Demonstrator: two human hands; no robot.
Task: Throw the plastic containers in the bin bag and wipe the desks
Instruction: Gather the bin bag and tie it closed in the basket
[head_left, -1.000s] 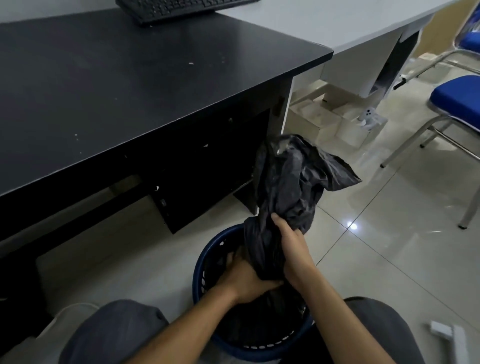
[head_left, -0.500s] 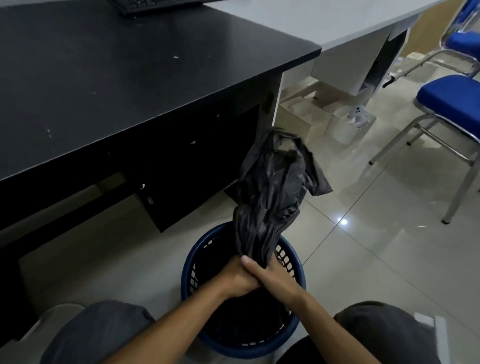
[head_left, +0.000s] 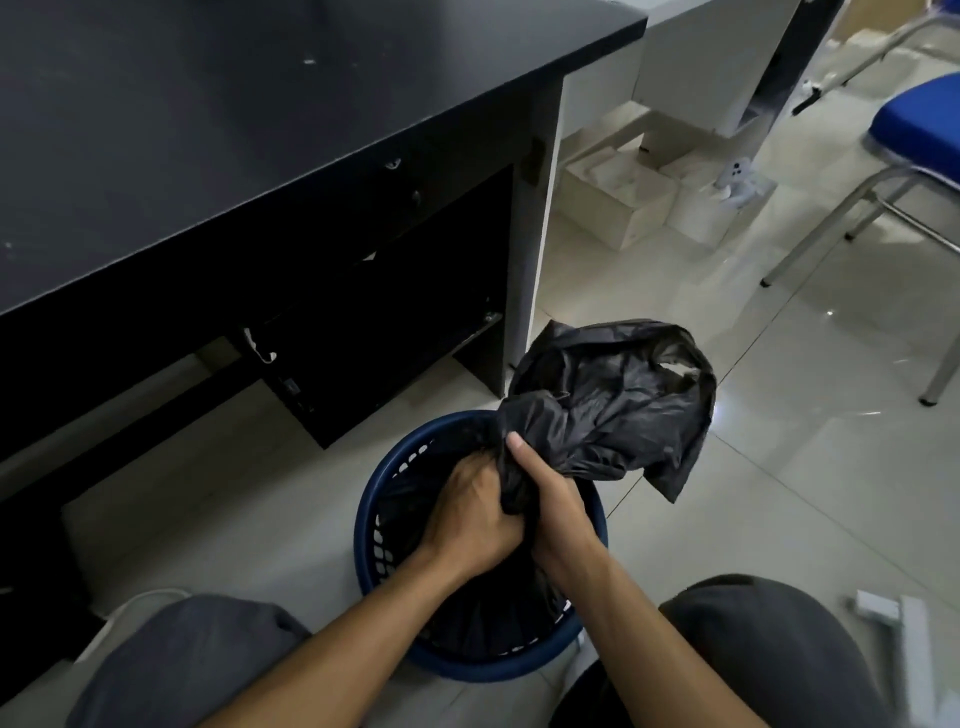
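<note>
Bin bag (head_left: 608, 410) sits partly inside blue basket (head_left: 483, 670) on the floor (head_left: 753, 519) beside the black bench (head_left: 234, 130), its bunched top flopping over the right rim. We record left grip (head_left: 467, 514) and right grip (head_left: 553, 501) both clenched round its neck.

Two bare hands are in view at lower centre, the left hand (head_left: 467, 519) and the right hand (head_left: 556, 514), and both grip the one black bin bag (head_left: 608, 410). One blue perforated basket (head_left: 483, 670) stands beneath them. There are two desks: one black desk (head_left: 234, 130) fills the upper left, and one white desk (head_left: 717, 62) is at the top right. One chair (head_left: 919, 124) with a blue seat shows at the right edge. At least two white boxes (head_left: 618, 208) sit on the floor right of centre, in the upper half; whether more lie behind cannot be told. Two knees (head_left: 182, 665) in grey trousers frame the bottom edge. One white plastic piece (head_left: 904, 623) lies at lower right.
</note>
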